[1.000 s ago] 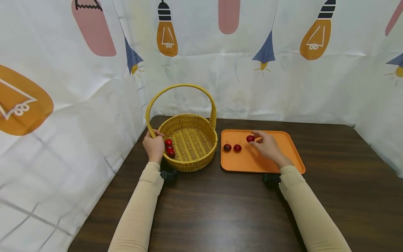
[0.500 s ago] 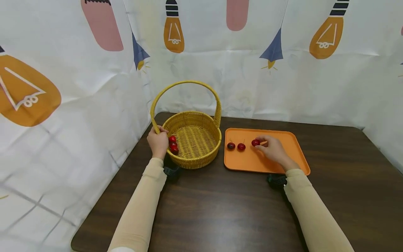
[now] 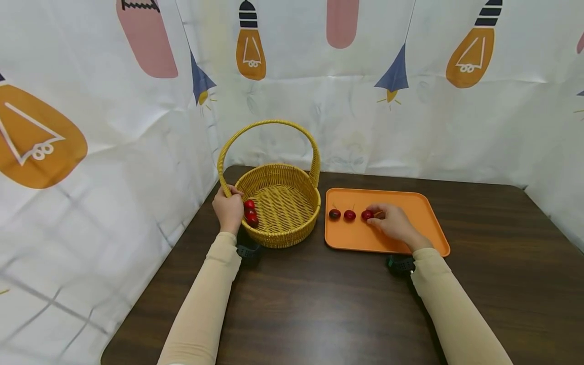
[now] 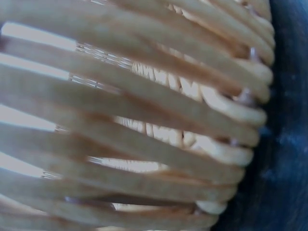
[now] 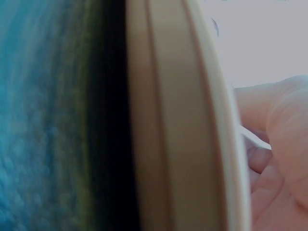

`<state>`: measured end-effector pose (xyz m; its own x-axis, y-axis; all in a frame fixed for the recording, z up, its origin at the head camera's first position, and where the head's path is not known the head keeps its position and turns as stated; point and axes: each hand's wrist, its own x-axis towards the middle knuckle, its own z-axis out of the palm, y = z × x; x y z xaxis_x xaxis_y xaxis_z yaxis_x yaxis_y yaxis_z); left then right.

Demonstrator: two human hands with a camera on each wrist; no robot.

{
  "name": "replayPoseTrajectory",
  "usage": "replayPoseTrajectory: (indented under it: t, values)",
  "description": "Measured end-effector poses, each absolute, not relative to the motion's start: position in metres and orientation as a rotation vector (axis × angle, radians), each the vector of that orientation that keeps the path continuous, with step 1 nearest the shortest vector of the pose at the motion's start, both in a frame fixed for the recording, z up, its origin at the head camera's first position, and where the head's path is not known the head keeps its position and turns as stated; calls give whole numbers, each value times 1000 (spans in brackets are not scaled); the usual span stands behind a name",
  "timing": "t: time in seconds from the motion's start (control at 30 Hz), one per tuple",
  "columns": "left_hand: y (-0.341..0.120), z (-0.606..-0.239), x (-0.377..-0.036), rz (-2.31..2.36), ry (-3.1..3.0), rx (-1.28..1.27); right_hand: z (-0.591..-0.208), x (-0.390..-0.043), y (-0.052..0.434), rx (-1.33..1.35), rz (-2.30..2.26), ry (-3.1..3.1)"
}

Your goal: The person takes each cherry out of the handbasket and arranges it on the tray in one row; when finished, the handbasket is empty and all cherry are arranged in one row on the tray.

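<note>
My left hand [image 3: 228,210] grips the yellow wicker basket [image 3: 283,235] at its left side, where the arched handle [image 3: 222,165] meets the rim. Several red cherries [image 3: 250,213] lie inside, against the left wall. Its woven strips [image 4: 144,110] fill the left wrist view. Over the orange tray [image 3: 347,239], my right hand [image 3: 393,223] pinches a red cherry [image 3: 367,215] between thumb and fingers. To its left, a bright cherry [image 3: 350,215] and a darker cherry [image 3: 334,214] lie on the tray in line with it. Part of my right hand [image 5: 288,139] shows at the right wrist view's edge.
Basket and tray stand side by side on the dark wood table [image 3: 315,304], towards its back edge. A white curtain [image 3: 292,96] printed with lamps and bulbs hangs behind and along the left side.
My right hand has lowered its cherry, bringing it level with the row of the other two on the tray. My left hand keeps its hold on the basket. The head view has shifted slightly.
</note>
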<state>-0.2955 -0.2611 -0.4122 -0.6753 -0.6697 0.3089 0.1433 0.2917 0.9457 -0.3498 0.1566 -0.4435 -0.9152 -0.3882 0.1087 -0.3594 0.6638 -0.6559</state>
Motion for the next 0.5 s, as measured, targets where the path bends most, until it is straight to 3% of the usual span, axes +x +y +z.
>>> replayPoseTrajectory:
  t: [0.5]
  values:
    - [-262,-412,-295,-1475,-1855,484,-440,-346,155,-623,-1116,2796]
